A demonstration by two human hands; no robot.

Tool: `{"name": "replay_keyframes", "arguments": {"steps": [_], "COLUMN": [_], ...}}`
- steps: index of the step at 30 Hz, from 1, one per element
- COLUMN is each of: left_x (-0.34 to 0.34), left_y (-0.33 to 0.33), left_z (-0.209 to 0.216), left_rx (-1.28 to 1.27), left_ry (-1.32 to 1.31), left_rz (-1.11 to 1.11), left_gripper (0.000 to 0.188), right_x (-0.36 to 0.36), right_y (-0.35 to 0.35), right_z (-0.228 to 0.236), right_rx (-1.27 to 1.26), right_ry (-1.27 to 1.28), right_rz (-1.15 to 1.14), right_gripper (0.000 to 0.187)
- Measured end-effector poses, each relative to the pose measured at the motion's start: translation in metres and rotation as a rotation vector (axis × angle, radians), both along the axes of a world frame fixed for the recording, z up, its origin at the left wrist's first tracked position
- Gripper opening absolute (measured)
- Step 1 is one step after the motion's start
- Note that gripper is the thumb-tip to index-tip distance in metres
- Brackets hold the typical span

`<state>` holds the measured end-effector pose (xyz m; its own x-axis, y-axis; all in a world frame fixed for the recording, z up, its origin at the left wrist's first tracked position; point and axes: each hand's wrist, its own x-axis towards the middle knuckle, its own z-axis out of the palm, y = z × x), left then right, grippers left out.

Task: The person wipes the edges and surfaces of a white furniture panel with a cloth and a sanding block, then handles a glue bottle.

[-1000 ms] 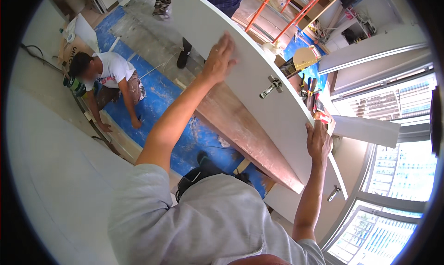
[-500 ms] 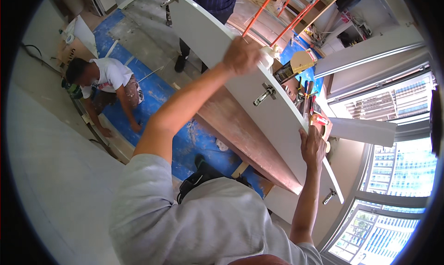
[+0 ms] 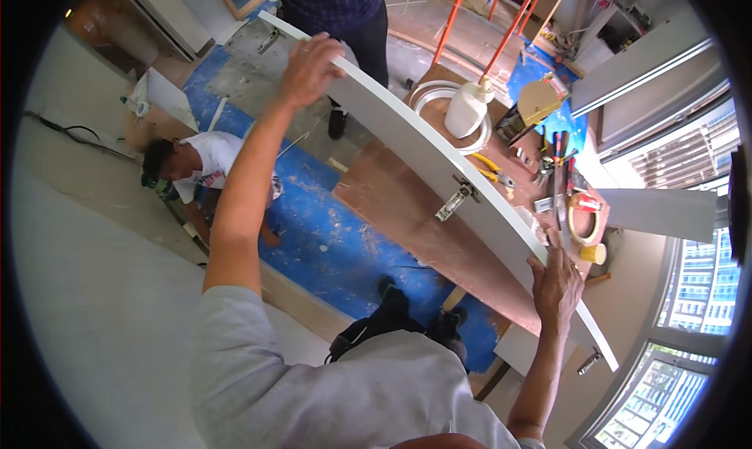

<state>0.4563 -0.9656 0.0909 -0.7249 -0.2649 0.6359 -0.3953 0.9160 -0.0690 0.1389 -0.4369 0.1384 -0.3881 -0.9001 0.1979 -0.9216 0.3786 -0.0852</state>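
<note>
A long white cabinet door stands tilted on edge above a brown workbench, held between my two hands. My left hand is closed over its top edge near the far left end. Toward the near right end, my right hand grips the same edge, thumb on the face turned to me. Metal hinges are fixed to that face: a middle hinge, a near hinge and a far hinge.
The workbench carries a white bottle, pliers, a tape roll and several other tools. A person crouches at left by blue floor sheeting. Another person stands beyond the door, near an orange ladder.
My left hand has moved along the door's edge toward its far left end. The door has shifted in view, uncovering the bottle, pliers and more of the bench. My right hand still grips it.
</note>
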Motion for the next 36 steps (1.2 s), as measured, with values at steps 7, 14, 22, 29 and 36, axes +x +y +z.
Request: {"name": "replay_keyframes", "arguments": {"steps": [7,14,22,29,36], "left_x": [0.038,0.061,0.071,0.069,0.023], "left_y": [-0.041,-0.023,-0.01,0.035,0.07], "left_z": [-0.006,-0.018,-0.012,-0.006,0.02], "left_rx": [0.14,0.167,0.193,0.37,0.393], "left_ry": [-0.011,0.049,-0.025,0.03,-0.048], "left_rz": [0.04,0.041,0.075,0.144,0.124], "left_gripper": [0.064,0.073,0.064,0.044,0.034], "right_x": [0.025,0.051,0.054,0.049,0.02], "right_y": [0.016,0.031,0.033,0.025,0.01], "right_z": [-0.008,-0.015,-0.014,0.001,0.019], "right_rx": [0.096,0.194,0.215,0.255,0.345], "right_ry": [0.021,-0.017,-0.074,-0.198,-0.311], "right_rz": [-0.059,-0.101,-0.091,-0.034,0.099], "right_gripper": [0.045,0.053,0.051,0.046,0.039]}}
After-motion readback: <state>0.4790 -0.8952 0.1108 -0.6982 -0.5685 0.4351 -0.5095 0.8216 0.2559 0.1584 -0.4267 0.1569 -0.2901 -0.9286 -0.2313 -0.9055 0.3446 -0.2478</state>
